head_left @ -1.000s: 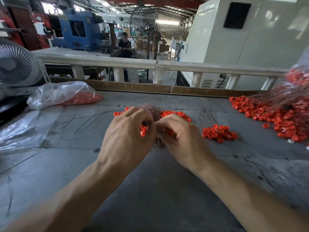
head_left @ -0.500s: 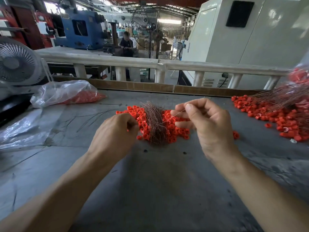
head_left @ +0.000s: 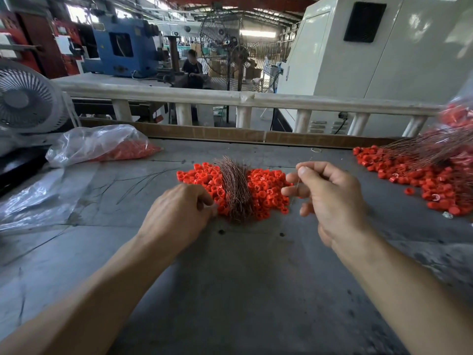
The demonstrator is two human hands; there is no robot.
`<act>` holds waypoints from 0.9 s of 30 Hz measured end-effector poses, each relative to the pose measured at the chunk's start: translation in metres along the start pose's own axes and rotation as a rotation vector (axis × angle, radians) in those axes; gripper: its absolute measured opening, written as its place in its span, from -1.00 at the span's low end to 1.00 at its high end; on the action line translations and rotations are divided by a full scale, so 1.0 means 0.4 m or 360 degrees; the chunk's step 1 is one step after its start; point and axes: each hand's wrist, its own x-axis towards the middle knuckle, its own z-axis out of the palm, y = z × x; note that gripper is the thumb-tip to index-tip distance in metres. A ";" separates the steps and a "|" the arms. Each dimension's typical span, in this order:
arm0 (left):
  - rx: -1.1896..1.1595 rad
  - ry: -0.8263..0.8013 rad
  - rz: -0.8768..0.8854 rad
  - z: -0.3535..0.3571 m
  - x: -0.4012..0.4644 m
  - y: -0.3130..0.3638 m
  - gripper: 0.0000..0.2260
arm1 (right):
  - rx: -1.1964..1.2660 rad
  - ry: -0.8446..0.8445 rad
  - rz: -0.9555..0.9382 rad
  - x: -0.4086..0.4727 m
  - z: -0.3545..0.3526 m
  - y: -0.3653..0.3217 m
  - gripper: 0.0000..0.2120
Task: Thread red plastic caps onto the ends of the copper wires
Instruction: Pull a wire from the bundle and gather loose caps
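At a workshop desk (head_left: 230, 265), the worker's right hand (head_left: 332, 201) pinches one thin copper wire (head_left: 299, 180), held nearly upright w/ its top end free above the thumb. Left hand (head_left: 179, 213), curled at the near edge of the red caps (head_left: 266, 190), is closer to them; whether it holds one can't be told. Wire bundle (head_left: 234, 190) lies across the pile, btwn the hands.

White fan (head_left: 25, 98), blue machine (head_left: 120, 47) behind
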 end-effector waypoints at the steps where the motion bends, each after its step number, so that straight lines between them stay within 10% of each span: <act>1: -0.0008 0.0026 -0.0001 0.002 0.002 -0.002 -0.93 | -0.0005 -0.0010 0.0024 -0.002 0.002 0.001 -0.88; 27: 0.0047 0.0188 0.0129 0.017 0.028 0.006 -0.88 | -0.0566 -0.0469 -0.0021 -0.036 0.041 0.033 -0.72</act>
